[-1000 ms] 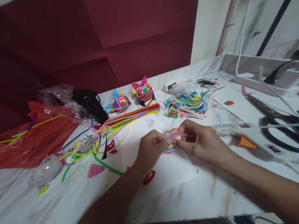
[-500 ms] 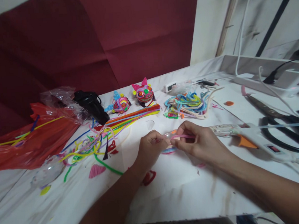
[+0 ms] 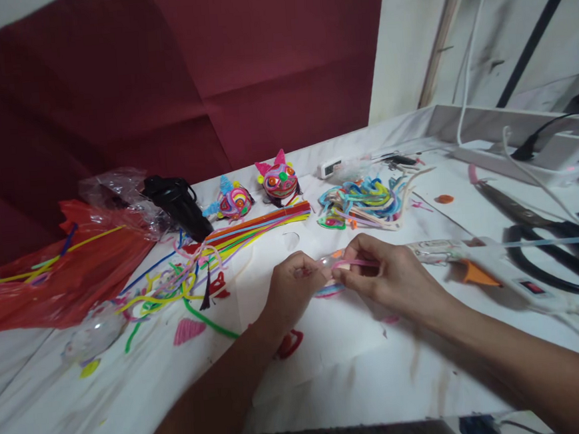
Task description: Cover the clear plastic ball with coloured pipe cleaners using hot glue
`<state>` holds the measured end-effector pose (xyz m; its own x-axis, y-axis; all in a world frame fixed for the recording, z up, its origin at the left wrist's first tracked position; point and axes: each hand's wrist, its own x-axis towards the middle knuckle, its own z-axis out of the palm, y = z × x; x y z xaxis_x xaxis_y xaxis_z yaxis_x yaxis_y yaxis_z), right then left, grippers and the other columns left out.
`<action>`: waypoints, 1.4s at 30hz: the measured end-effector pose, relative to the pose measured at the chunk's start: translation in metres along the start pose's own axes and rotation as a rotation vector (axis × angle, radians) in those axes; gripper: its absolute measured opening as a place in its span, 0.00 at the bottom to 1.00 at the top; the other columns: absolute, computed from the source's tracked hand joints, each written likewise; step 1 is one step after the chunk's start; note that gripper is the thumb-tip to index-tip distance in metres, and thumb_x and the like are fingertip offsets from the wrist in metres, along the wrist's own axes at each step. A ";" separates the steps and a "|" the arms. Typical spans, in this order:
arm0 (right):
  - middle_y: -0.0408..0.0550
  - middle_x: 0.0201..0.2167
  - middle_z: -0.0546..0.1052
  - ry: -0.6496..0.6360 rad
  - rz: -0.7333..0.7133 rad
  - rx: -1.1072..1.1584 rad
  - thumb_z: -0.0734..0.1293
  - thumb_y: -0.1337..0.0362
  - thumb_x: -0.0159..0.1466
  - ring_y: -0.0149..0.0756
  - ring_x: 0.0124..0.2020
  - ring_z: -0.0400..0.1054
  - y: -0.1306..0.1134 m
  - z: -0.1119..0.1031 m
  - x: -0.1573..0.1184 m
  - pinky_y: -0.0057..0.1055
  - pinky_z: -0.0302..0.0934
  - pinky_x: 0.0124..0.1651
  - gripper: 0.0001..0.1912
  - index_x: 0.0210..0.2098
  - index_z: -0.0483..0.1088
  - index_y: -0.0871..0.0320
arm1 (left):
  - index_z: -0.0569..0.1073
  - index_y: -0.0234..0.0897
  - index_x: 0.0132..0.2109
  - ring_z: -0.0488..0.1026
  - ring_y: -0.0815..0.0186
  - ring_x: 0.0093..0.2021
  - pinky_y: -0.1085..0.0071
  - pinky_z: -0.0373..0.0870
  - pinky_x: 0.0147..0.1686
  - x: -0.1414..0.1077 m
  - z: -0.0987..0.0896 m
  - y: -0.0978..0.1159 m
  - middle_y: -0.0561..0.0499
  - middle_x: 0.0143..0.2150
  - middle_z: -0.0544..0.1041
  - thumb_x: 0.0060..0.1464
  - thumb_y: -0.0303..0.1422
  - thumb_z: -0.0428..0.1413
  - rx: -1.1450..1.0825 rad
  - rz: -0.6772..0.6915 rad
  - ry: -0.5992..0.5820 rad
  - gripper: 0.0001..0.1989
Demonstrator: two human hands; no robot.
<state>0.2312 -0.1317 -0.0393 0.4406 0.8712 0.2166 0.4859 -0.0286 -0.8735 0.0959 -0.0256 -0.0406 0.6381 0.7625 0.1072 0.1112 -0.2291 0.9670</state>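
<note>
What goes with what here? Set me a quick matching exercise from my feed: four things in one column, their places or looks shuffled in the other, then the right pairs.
Things:
1. Pink strip
2. Scissors
3. Pink-eared figure
4. Red plastic

Places or looks:
A. Beside the blue-eared figure
B. At the left edge of the picture
C. Held in the right hand
D. Black handles, over at the right side

Right pairs: 1-C, 2-D, 3-A, 4-B

Free passage over near tabletop point(image 3: 363, 392), scissors point(image 3: 518, 214) rightward
</note>
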 end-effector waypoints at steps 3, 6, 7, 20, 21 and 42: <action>0.37 0.18 0.69 -0.002 -0.001 -0.021 0.68 0.55 0.55 0.31 0.19 0.62 0.000 0.000 0.001 0.29 0.55 0.23 0.11 0.28 0.63 0.53 | 0.68 0.35 0.21 0.58 0.72 0.26 0.73 0.55 0.29 0.001 -0.001 0.002 0.57 0.21 0.63 0.42 0.34 0.59 -0.005 0.021 0.009 0.10; 0.39 0.20 0.70 0.056 -0.034 -0.115 0.68 0.53 0.55 0.33 0.21 0.63 -0.002 -0.001 0.003 0.30 0.55 0.25 0.12 0.29 0.63 0.53 | 0.68 0.35 0.21 0.57 0.72 0.26 0.73 0.55 0.28 0.001 -0.002 0.001 0.57 0.21 0.62 0.41 0.34 0.60 -0.016 0.007 0.022 0.10; 0.41 0.23 0.71 0.095 -0.074 -0.159 0.68 0.53 0.54 0.34 0.23 0.64 -0.003 -0.002 0.004 0.31 0.55 0.25 0.13 0.31 0.64 0.53 | 0.68 0.35 0.21 0.57 0.72 0.25 0.74 0.54 0.28 0.001 -0.003 0.001 0.58 0.20 0.62 0.41 0.34 0.60 -0.028 -0.006 0.026 0.10; 0.50 0.39 0.77 0.039 -0.245 -0.079 0.70 0.45 0.55 0.40 0.37 0.70 -0.004 -0.023 0.020 0.36 0.65 0.37 0.22 0.40 0.71 0.54 | 0.68 0.35 0.20 0.56 0.75 0.19 0.75 0.52 0.22 0.003 -0.005 0.000 0.59 0.16 0.62 0.35 0.36 0.62 -0.349 -0.165 0.039 0.11; 0.51 0.40 0.78 0.062 -0.234 -0.081 0.69 0.43 0.55 0.42 0.39 0.71 -0.005 -0.029 0.018 0.37 0.65 0.38 0.23 0.40 0.72 0.54 | 0.68 0.35 0.20 0.56 0.75 0.20 0.75 0.52 0.22 0.004 -0.006 -0.001 0.59 0.16 0.62 0.36 0.35 0.62 -0.366 -0.155 0.044 0.11; 0.59 0.40 0.77 0.260 0.058 -0.902 0.61 0.54 0.63 0.52 0.40 0.72 0.078 -0.133 -0.100 0.44 0.65 0.39 0.17 0.42 0.73 0.58 | 0.70 0.37 0.21 0.63 0.73 0.22 0.76 0.62 0.24 0.014 -0.007 -0.002 0.56 0.20 0.70 0.35 0.34 0.68 -0.487 -0.183 0.072 0.13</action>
<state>0.3251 -0.2863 -0.0715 0.5844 0.7230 0.3684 0.8112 -0.5323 -0.2422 0.0995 -0.0099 -0.0393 0.5857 0.8071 -0.0748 -0.1617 0.2067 0.9650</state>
